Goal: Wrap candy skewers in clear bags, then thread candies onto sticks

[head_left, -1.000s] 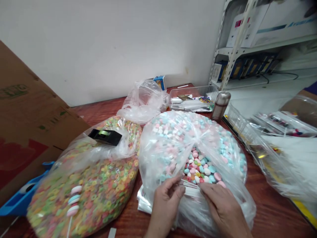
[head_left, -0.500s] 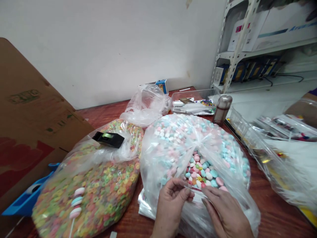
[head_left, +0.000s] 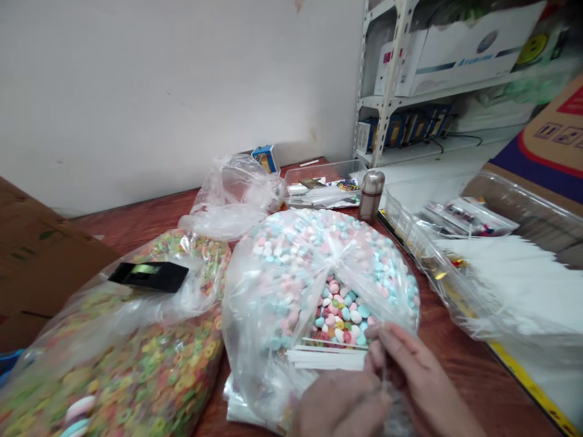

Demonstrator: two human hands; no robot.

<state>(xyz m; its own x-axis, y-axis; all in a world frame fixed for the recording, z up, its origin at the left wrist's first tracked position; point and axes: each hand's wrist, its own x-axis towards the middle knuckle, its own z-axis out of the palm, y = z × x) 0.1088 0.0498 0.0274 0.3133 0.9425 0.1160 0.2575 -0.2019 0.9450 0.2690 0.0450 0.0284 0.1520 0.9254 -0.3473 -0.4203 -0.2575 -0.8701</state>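
A big clear bag of pastel pink, blue and white candies (head_left: 314,261) lies open on the red-brown wooden table (head_left: 460,364). In its mouth sit brighter mixed candies (head_left: 339,306). Several white sticks (head_left: 325,358) lie across the opening. My right hand (head_left: 412,376) is at the near edge of the bag, fingers pinched on the clear plastic. My left hand (head_left: 339,406) is curled beside it, blurred and partly veiled by the plastic, so what it holds is unclear. To the left lies a second bag of coloured ring candies (head_left: 136,364) with a black tape dispenser (head_left: 148,276) on top.
A cardboard box (head_left: 36,267) leans at the left. Behind the bags are a crumpled clear bag (head_left: 232,194), a clear tray of small items (head_left: 325,182) and a metal flask (head_left: 371,194). A clear bin (head_left: 514,212) with white paper and a metal shelf (head_left: 392,79) stand at the right.
The view has swung right and downward. My left hand dropped lower and went blurry under the plastic. The white sticks now show across the bag's opening, and my right hand stays at the bag's edge.
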